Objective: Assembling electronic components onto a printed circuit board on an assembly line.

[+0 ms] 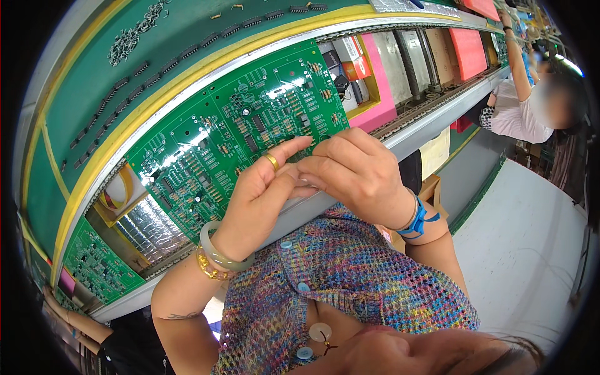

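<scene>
A large green circuit board (219, 119), filled with small resistors, chips and other parts, lies across the rails of the line in front of me. Over its near edge my left hand (262, 194) and my right hand (356, 175) meet fingertip to fingertip. The left thumb and fingers press together, with the ringed index finger reaching over the board. My right hand's fingers are bent into a pinch against the left ones. Anything between the fingertips is hidden or too small to make out.
Black chips (162, 74) stand in rows on the green shelf beyond the rail, near a pile of small metal parts (134, 34). Another circuit board (100, 262) sits at left. A pink-edged bin (381, 94) holds small boxes. Co-workers are at far right (522, 106) and lower left.
</scene>
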Demonstrator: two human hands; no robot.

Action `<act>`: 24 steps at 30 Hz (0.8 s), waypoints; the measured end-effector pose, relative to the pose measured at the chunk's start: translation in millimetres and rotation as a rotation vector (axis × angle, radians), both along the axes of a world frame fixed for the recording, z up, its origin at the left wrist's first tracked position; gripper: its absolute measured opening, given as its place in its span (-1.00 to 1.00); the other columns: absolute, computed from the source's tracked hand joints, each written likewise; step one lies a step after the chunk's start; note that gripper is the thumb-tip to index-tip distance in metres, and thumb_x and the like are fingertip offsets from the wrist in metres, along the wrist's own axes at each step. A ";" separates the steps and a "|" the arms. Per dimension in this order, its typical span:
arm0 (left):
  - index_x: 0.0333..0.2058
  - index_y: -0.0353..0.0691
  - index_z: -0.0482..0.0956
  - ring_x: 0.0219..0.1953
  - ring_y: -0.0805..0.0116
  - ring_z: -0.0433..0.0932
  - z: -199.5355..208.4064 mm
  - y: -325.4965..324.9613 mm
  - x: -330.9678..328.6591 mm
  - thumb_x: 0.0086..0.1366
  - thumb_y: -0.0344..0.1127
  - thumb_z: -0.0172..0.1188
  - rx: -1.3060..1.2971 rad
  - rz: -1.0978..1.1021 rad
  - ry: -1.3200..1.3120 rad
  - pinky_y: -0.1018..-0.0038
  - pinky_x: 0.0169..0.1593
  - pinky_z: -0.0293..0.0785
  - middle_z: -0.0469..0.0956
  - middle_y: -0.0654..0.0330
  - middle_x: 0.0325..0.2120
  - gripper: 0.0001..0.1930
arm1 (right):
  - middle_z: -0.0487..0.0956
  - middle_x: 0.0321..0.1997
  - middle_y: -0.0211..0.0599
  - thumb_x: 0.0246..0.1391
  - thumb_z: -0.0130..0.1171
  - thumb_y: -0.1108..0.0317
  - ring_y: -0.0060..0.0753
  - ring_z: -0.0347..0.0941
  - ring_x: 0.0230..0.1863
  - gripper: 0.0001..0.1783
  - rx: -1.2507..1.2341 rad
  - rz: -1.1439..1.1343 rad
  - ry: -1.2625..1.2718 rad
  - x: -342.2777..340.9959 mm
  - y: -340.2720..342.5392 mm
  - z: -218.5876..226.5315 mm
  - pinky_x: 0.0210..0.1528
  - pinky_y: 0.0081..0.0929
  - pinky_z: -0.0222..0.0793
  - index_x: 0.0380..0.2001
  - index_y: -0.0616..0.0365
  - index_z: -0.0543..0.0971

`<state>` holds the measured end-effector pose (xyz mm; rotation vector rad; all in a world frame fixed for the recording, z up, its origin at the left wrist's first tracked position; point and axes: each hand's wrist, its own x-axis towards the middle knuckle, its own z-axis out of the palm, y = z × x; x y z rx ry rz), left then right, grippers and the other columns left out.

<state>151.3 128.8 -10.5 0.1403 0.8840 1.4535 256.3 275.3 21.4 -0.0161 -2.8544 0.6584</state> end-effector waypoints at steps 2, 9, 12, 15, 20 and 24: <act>0.18 -0.41 0.17 -0.04 0.36 0.52 0.5 -0.1 1.4 0.42 -0.41 -0.18 -0.010 0.009 -0.001 0.49 0.04 0.48 0.48 0.09 -0.09 -0.61 | 0.50 -0.42 -0.41 -0.30 0.34 0.39 -0.36 0.40 -0.44 -0.72 -0.008 0.001 -0.006 -0.4 1.0 -0.7 -0.40 -0.50 0.37 -0.39 0.09 0.58; -0.04 -0.42 0.43 -0.14 0.38 0.57 -8.0 -3.0 -5.9 0.36 -0.36 0.03 0.006 -0.076 -0.142 0.46 -0.02 0.54 0.54 0.12 -0.17 -0.73 | 0.47 -0.39 -0.41 -0.29 0.32 0.40 -0.35 0.37 -0.42 -0.73 -0.033 -0.042 0.133 10.1 0.6 1.6 -0.40 -0.48 0.35 -0.39 0.11 0.55; -0.16 -0.38 0.53 -0.26 0.46 0.59 -7.2 -6.6 -3.7 0.29 -0.40 0.15 -0.015 -0.027 -0.119 0.54 -0.14 0.55 0.59 0.17 -0.29 -0.80 | 0.49 -0.37 -0.42 -0.29 0.32 0.39 -0.37 0.39 -0.39 -0.71 -0.064 -0.033 0.157 15.5 -1.8 0.2 -0.40 -0.50 0.35 -0.37 0.10 0.56; -0.22 -0.35 0.58 -0.36 0.52 0.58 -5.7 -7.5 -0.2 0.23 -0.41 0.22 -0.043 -0.008 -0.083 0.61 -0.23 0.53 0.62 0.18 -0.36 -0.83 | 0.50 -0.34 -0.41 -0.26 0.29 0.39 -0.38 0.41 -0.37 -0.72 -0.063 -0.016 0.187 20.3 -2.2 -0.3 -0.39 -0.50 0.36 -0.35 0.11 0.57; -0.24 -0.35 0.60 -0.43 0.50 0.59 -8.1 -8.0 1.0 0.21 -0.44 0.23 -0.078 -0.006 -0.111 0.59 -0.29 0.55 0.63 0.16 -0.40 -0.84 | 0.50 -0.32 -0.40 -0.24 0.23 0.38 -0.40 0.41 -0.35 -0.71 0.056 0.000 0.197 25.4 -2.1 2.4 -0.38 -0.51 0.36 -0.32 0.14 0.57; -0.25 -0.35 0.60 -0.45 0.49 0.58 -8.5 -7.9 1.9 0.20 -0.44 0.23 -0.085 0.010 -0.094 0.59 -0.30 0.56 0.63 0.16 -0.43 -0.85 | 0.49 -0.31 -0.39 -0.26 0.23 0.38 -0.39 0.41 -0.35 -0.68 0.096 0.015 0.198 26.4 -1.6 3.9 -0.37 -0.52 0.36 -0.30 0.15 0.58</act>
